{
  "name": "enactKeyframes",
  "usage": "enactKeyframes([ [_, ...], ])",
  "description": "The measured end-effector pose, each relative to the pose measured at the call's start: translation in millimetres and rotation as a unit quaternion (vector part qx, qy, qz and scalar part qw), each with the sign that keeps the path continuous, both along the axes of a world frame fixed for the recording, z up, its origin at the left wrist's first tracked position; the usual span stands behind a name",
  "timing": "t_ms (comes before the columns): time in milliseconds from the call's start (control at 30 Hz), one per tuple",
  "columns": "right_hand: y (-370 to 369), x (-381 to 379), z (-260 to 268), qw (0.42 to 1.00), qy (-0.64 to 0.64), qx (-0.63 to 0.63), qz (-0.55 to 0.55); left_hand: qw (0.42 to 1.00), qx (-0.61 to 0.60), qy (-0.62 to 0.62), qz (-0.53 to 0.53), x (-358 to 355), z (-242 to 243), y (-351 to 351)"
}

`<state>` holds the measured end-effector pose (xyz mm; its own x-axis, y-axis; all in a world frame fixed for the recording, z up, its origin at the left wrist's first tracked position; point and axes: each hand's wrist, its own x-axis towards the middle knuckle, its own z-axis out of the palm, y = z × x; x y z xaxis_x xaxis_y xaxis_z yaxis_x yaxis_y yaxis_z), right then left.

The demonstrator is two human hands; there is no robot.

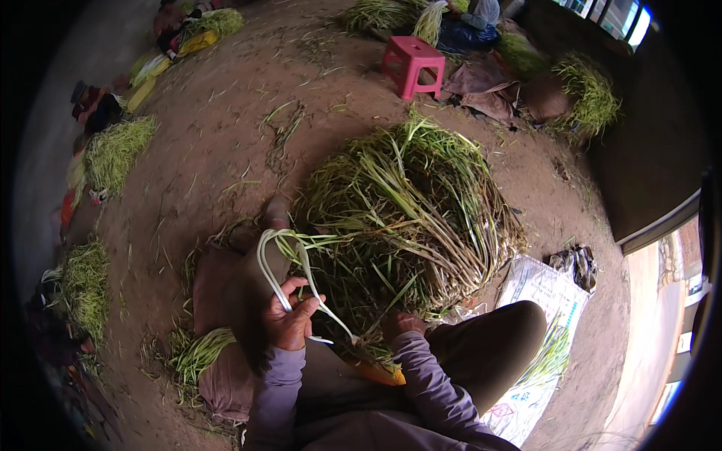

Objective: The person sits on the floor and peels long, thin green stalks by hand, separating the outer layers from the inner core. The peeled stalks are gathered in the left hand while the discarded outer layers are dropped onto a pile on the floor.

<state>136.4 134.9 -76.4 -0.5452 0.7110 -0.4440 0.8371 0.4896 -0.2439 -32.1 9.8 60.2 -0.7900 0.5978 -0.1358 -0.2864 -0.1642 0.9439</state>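
Observation:
My left hand [292, 321] grips a few long plant stalks [263, 256] with smooth white stems and green tops. The stems arch up over the hand, and one runs down to a root end [355, 340] between my hands. Beyond them lies a large heap of green leafy stalks [417, 208], its pale, soil-stained stems fanned toward the right. My right hand [405, 326] rests at the heap's near edge with curled fingers. Its fingertips are hidden, and whether they hold anything does not show. Below the heap, part of an orange-yellow object [379, 373] shows.
A white woven sack [541, 282] bearing writing lies at my right, with green-and-white stalks [550, 352] on it. A smaller bunch [206, 352] lies left of my legs. A pink plastic stool [414, 65] stands ahead. Other people [471, 25] sit by green heaps [115, 152] farther off.

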Motion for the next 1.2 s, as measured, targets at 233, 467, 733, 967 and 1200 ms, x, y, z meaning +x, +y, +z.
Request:
enactKeyframes([
  [233, -24, -37, 99, 0.846, 0.471, -0.245, 0.038, 0.997, -0.024, -0.041, -0.065, 22, -23, 6],
  [467, -20, -24, 87, 0.751, 0.496, -0.392, -0.194, 0.996, -0.054, -0.048, -0.052, 23, -42, 3],
  [733, 51, 20, 77, 0.585, 0.612, -0.339, -0.409, 0.992, -0.081, -0.094, -0.001, 2, -70, -4],
  [967, 38, 2, 96, 0.681, 0.563, -0.346, -0.315, 0.994, -0.107, 0.008, 0.010, 15, -52, 6],
  [1200, 15, -45, 112, 0.725, 0.525, -0.392, -0.211, 0.971, -0.068, -0.086, -0.211, 45, -25, 29],
])
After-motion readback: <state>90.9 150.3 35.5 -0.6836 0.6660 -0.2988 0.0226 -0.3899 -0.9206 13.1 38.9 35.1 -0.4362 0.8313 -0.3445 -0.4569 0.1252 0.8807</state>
